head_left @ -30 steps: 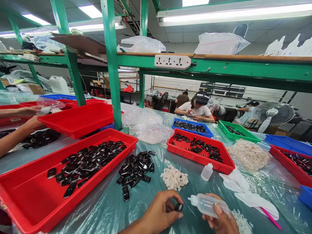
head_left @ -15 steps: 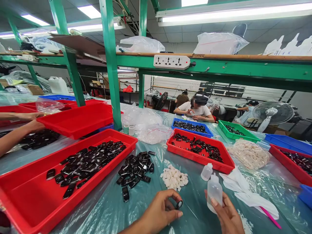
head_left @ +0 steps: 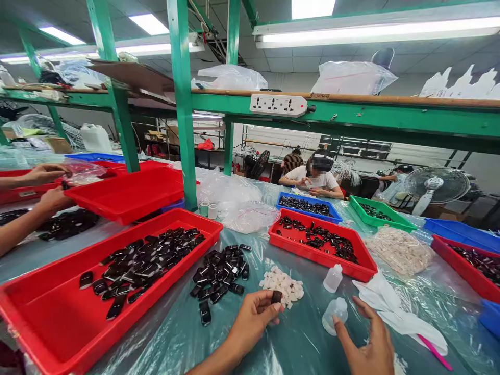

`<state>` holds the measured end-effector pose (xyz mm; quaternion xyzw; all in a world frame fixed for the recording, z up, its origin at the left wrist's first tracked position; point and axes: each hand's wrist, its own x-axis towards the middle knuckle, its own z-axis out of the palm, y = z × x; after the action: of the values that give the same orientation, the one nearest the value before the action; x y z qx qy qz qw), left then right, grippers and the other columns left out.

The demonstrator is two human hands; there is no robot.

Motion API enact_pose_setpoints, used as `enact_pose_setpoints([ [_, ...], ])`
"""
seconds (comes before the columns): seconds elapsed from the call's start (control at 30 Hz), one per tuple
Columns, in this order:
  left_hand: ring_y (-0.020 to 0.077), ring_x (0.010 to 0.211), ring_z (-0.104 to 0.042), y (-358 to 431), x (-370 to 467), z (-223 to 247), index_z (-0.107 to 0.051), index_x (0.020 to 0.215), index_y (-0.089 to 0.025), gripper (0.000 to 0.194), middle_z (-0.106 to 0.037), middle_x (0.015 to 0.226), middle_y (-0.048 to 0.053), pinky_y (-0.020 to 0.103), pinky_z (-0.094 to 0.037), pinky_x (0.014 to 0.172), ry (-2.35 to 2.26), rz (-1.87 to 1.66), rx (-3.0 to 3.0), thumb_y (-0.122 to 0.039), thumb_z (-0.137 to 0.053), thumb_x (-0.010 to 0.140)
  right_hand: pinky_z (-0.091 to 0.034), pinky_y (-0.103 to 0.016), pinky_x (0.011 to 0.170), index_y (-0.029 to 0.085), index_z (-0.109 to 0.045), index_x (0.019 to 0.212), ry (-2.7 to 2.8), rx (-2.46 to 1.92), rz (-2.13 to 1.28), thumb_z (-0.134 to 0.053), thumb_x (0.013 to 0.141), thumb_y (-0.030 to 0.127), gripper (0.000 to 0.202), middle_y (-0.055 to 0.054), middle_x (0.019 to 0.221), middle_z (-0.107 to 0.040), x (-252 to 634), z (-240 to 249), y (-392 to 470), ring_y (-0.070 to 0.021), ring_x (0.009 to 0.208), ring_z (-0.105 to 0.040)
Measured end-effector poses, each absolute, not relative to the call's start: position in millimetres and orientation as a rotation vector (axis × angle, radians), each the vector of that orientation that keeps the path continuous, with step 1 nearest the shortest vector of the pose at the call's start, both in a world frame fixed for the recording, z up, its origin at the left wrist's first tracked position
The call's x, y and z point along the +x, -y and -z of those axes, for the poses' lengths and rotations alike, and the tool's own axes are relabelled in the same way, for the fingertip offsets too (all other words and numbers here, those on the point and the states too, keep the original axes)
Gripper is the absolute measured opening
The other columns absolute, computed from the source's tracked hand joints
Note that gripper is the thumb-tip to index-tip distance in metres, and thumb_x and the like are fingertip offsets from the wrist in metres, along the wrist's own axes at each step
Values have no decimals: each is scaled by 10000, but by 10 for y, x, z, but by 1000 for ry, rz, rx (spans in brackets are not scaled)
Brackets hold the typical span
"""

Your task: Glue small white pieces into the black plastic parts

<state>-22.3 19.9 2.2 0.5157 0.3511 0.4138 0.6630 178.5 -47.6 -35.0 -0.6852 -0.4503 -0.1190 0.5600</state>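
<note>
Black plastic piece (head_left: 276, 297) pinched in our left fingers (head_left: 271, 313).
Our right fingers (head_left: 365, 308) spread open beside a translucent squeeze bottle (head_left: 333, 311).

The held piece (head_left: 276, 297) is black, the chips (head_left: 287, 283) creamy white

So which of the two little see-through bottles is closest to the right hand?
The front bottle: the open right hand overlaps its edge in this view. The other bottle is farther from the hand, close to a red tray.

Workshop: parts trays (head_left: 50, 323), power strip (head_left: 278, 105), perhaps distant cables (head_left: 352, 176).
</note>
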Motion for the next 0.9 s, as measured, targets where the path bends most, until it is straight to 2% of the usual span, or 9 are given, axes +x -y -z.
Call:
enact_pose_setpoints([
  [0.07,100,557,-530,-215,-236,-37,-651,815,-99,520,-649,708,45,224,-399,565,-781,-974,1181,-548,-729,564,-418,-405,756,181,-546,1032,1176,-1554,374,-551,764,463,388,-118,1000,-597,1717,267,526,-281,883,-557],
  [0.2,93,525,-526,-237,-243,-51,-667,759,-99,502,-648,676,41,207,-378,531,-778,-997,1197,-585,-661,629,-463,-300,718,219,-555,999,1670,-1380,239,-507,839,264,173,-50,890,-648,1531,173,509,-200,820,-608],
  [0.33,97,518,-542,-247,-243,-73,-648,684,-104,549,-653,670,51,198,-385,516,-782,-1007,1117,-648,-613,627,-484,-321,745,181,-610,939,1962,-1560,43,-458,814,117,207,-60,896,-675,1373,73,318,-212,848,-623],
  [0.5,107,505,-562,-252,-264,-81,-639,764,-91,593,-675,694,85,212,-408,525,-786,-976,992,-666,-604,620,-483,-360,690,160,-631,791,1951,-1656,11,-447,750,2,246,-65,788,-670,1226,27,64,-242,774,-618],
  [0.77,117,514,-568,-225,-271,-74,-626,812,-79,610,-670,702,101,225,-418,544,-775,-950,968,-662,-593,635,-502,-362,626,174,-661,737,1902,-1616,-15,-427,730,7,288,-80,750,-683,1230,192,3,-267,725,-647],
  [0.9,87,514,-521,-215,-275,-73,-645,730,-87,524,-649,706,74,200,-385,538,-706,-899,1088,-605,-630,649,-523,-375,721,156,-693,859,1761,-1523,-42,-431,789,131,272,-110,873,-707,1320,225,62,-259,807,-668],
])
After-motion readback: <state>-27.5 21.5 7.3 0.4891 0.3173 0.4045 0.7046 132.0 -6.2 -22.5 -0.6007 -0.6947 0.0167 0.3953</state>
